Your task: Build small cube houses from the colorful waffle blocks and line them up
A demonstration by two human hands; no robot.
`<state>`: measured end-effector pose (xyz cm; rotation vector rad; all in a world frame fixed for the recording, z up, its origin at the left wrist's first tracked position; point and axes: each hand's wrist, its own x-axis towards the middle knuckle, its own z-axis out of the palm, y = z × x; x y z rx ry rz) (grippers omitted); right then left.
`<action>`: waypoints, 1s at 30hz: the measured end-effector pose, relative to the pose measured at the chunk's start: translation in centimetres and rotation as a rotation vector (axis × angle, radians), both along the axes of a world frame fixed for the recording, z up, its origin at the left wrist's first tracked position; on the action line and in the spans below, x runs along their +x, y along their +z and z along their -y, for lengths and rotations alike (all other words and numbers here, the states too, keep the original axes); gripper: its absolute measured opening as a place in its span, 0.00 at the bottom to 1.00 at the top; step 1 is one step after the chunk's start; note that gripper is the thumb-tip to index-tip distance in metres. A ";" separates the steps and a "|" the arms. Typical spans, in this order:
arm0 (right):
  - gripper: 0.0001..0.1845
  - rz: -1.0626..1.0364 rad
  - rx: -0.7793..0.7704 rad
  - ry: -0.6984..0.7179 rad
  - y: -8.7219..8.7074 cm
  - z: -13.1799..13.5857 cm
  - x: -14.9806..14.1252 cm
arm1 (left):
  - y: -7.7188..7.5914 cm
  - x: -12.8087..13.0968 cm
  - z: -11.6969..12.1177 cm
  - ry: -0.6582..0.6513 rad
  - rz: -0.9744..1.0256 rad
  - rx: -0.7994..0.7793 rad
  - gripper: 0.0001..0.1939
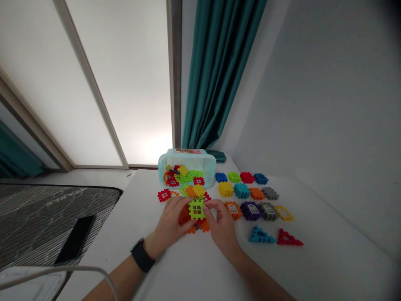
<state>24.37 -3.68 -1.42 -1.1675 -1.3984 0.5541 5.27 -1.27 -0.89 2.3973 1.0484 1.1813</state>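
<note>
Between my two hands, above the white table, is a lime green window block [196, 209] with notched edges and a four-pane window. My left hand [171, 219], with a dark watch on the wrist, grips its left side with thumb and fingers. On the other side, my right hand [222, 223] pinches its right edge between thumb and forefinger. Loose orange blocks [204, 226] lie beneath and behind the hands, partly hidden. Just beyond them are a yellow block [198, 191] and a red window block [164, 195].
A pale blue tub [213, 167] lies on its side at the back, with several coloured blocks inside. To the right stand rows of stacked blocks, including a turquoise stack [242, 191] and a purple window stack [250, 210]. Nearer are blue triangles [261, 235] and red triangles [288, 238].
</note>
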 end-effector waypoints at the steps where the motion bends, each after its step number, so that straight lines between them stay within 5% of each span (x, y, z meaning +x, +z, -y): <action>1: 0.09 -0.005 -0.004 0.001 0.0 0.0 0.0 | 0.0 -0.1 -0.1 0.007 -0.001 0.011 0.27; 13: 0.16 0.042 -0.035 0.104 -0.9 0.1 -0.1 | -0.3 -0.4 -0.7 0.053 0.098 0.014 0.21; 21: 0.16 0.014 -0.040 0.096 -0.4 -0.1 0.1 | 0.2 -0.6 -0.5 0.053 0.018 0.082 0.23; 26: 0.14 -0.004 -0.073 0.071 -0.2 -0.7 0.9 | 0.8 -0.9 -0.6 -0.017 -0.085 0.172 0.15; 30: 0.17 -0.020 -0.099 0.123 -0.4 -0.8 0.9 | 1.0 -1.1 -0.6 -0.053 -0.152 0.206 0.26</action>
